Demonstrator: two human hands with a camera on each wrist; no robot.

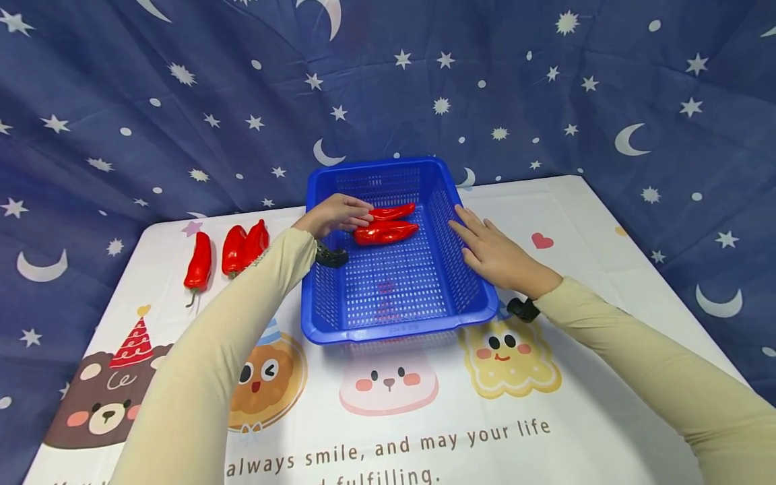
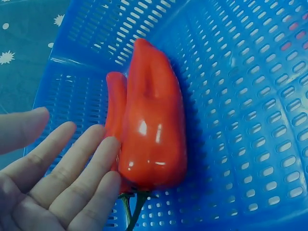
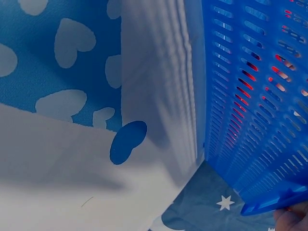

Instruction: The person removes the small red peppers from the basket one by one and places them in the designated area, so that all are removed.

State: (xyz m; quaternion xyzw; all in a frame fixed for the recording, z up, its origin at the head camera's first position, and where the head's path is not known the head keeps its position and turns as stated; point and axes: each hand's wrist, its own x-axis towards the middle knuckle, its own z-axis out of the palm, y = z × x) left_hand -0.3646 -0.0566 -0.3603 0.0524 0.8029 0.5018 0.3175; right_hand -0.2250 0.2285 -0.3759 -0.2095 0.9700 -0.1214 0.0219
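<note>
Two red peppers lie side by side in the blue plastic basket [image 1: 394, 323]: a larger pepper [image 2: 154, 120] and a slimmer pepper [image 2: 115, 98] partly behind it. Their green stems show in the left wrist view. My left hand [image 1: 339, 215] is inside the basket by the stem ends, with fingers extended and nothing gripped; its fingertips are beside or against the slimmer pepper, and I cannot tell if they touch. On the basket's right rim rests my right hand [image 1: 500, 252], fingers fairly straight. The right wrist view shows the basket's slotted outer wall [image 3: 250, 96] and just a bit of that hand.
Left of the basket, a single red pepper [image 1: 199, 263] lies on the white printed tablecloth [image 1: 606, 269]. Close by are two more peppers [image 1: 244, 248], partly near my left sleeve [image 1: 242, 323]. Behind the table hangs a dark blue curtain [image 1: 388, 81] with stars and moons.
</note>
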